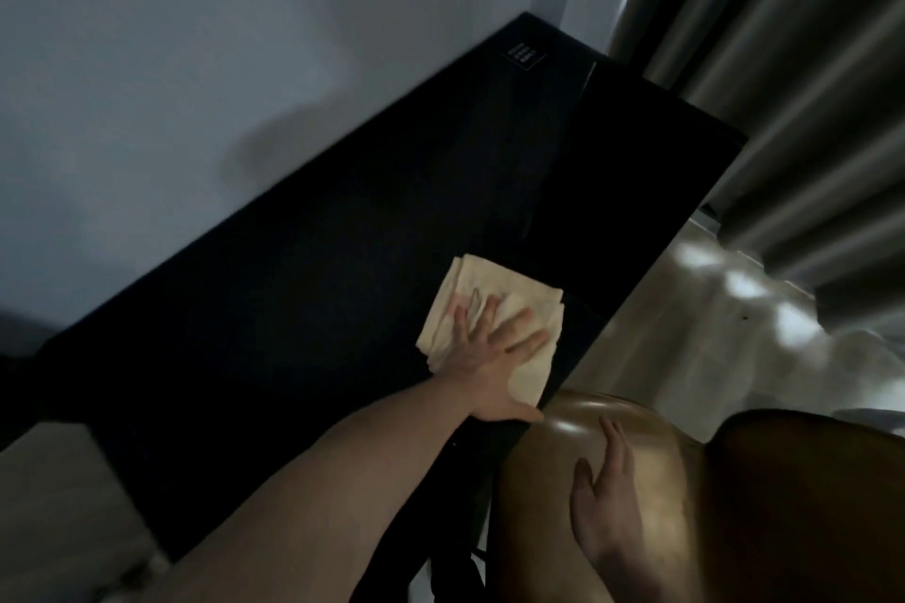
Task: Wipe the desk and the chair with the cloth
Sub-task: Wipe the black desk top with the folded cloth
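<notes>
A folded cream cloth (477, 282) lies flat on the black desk (294, 309), close to its front edge. My left hand (489, 357) presses down on the cloth with its fingers spread and straight, the arm reaching in from the lower left. The brown leather chair (685, 504) stands at the desk's front edge at the lower right. My right hand (607, 504) rests flat on the chair's rounded top, fingers straight, holding nothing.
A pale wall runs along the back of the desk. Grey curtains (783, 88) hang at the right past the desk's far end. A small square label (523, 55) sits on the far corner of the desk. Pale floor (710, 333) shows to the right of the desk.
</notes>
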Demonstrator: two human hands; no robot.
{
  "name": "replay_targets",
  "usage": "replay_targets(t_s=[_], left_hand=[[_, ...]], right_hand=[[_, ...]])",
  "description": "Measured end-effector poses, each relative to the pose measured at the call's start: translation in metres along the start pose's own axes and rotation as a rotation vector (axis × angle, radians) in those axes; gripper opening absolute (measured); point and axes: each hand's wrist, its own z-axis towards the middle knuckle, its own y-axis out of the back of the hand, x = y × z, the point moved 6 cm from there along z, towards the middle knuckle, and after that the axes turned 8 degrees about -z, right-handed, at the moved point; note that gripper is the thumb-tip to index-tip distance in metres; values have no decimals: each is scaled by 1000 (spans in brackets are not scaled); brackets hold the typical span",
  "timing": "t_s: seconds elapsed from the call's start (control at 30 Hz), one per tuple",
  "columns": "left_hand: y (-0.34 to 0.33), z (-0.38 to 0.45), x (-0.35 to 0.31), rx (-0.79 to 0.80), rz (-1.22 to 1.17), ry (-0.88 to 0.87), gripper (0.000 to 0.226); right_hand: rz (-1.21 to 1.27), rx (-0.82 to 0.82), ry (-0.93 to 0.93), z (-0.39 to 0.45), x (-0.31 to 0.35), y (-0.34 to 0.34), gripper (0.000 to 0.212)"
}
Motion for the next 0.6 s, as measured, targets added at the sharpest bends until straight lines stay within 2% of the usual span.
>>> replay_targets(t_s=[0.23,0.33,0.47,0.6], left_hand=[[-69,-150,2,72,-45,-44,128],[-100,-221,10,130,-69,-31,128],[-140,-306,21,167,-135,30,126],[-169,-359,22,158,-155,98,120]], right_hand=[[-232,177,57,-73,14,-19,76],[-458,267,174,-120,41,-22,74],[-607,380,210,-180,69,-26,67],[-708,380,312,-221,59,-39,66]])
